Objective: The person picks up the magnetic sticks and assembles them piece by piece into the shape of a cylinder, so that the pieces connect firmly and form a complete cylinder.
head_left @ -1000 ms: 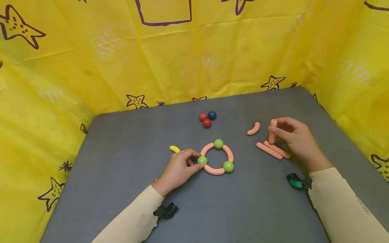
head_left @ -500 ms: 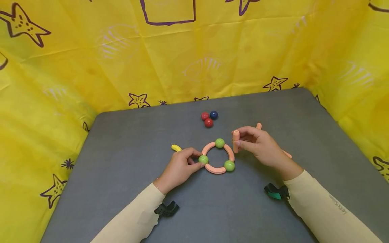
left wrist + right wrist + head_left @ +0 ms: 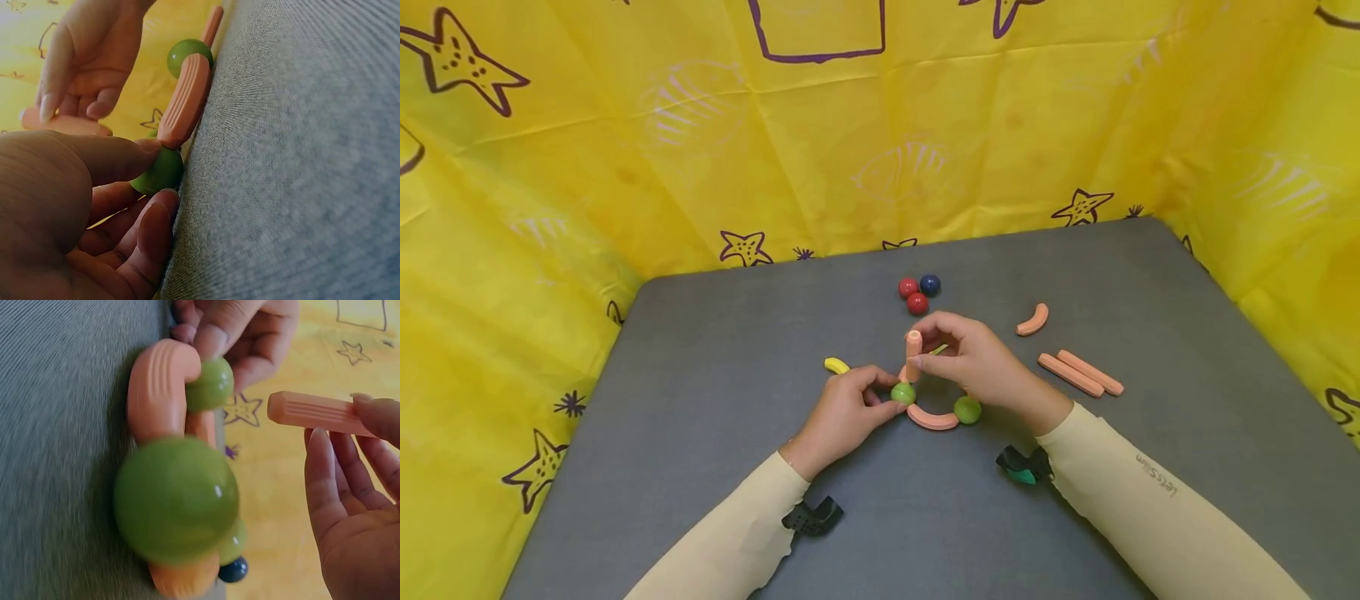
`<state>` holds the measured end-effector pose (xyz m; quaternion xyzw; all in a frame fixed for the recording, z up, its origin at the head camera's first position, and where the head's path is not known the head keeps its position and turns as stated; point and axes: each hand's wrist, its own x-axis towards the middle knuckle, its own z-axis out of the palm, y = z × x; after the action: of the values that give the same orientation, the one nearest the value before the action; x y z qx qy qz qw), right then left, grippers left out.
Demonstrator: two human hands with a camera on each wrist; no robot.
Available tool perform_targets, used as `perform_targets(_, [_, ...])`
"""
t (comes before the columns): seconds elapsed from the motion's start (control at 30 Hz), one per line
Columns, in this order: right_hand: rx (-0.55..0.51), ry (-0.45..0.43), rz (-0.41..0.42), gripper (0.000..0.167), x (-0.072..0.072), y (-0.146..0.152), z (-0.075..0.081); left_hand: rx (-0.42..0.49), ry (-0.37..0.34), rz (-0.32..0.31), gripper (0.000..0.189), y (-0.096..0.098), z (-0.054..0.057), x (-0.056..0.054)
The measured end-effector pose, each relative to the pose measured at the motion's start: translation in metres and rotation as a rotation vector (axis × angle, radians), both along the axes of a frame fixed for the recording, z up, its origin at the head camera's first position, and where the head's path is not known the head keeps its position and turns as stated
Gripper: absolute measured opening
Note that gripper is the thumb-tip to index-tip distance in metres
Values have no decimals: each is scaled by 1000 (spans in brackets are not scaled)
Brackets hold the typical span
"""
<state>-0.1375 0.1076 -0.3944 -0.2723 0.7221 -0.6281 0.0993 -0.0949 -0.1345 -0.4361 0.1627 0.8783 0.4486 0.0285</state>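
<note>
A ring of curved salmon-pink sticks [image 3: 932, 418] and green balls lies flat on the grey table. My left hand [image 3: 850, 410] pinches the ring's left green ball [image 3: 903, 394] between thumb and fingers. Just above that ball, my right hand [image 3: 981, 362] holds a straight salmon-pink stick [image 3: 913, 354] upright by thumb and fingertips. In the right wrist view a gap shows between the straight stick's end [image 3: 281, 407] and the gripped ball [image 3: 212, 384]. Another green ball [image 3: 967, 409] sits at the ring's lower right; the right hand mostly covers the top one.
Two red balls [image 3: 917, 303] and a blue ball [image 3: 930, 285] cluster behind the ring. To the right lie a loose curved stick [image 3: 1033, 320] and two straight sticks [image 3: 1078, 373]. A yellow curved piece [image 3: 836, 365] is beside the left hand. Yellow cloth [image 3: 820, 150] hangs behind.
My right hand has carried the straight stick leftward from beside the loose sticks, across the ring, to above the left green ball. The left hand keeps its pinch there.
</note>
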Motion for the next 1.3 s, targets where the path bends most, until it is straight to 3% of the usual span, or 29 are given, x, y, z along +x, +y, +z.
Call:
perform_targets(0.4, [73, -8, 17, 20, -3, -17, -10, 8, -12, 1, 20, -1, 0, 0])
perform_targets(0.7, [70, 23, -4, 25, -4, -9, -3, -3, -5, 20, 21, -1, 0, 0])
perform_targets(1.3, [-9, 29, -225, 27, -15, 81, 14, -22, -27, 81, 23, 2, 0, -1])
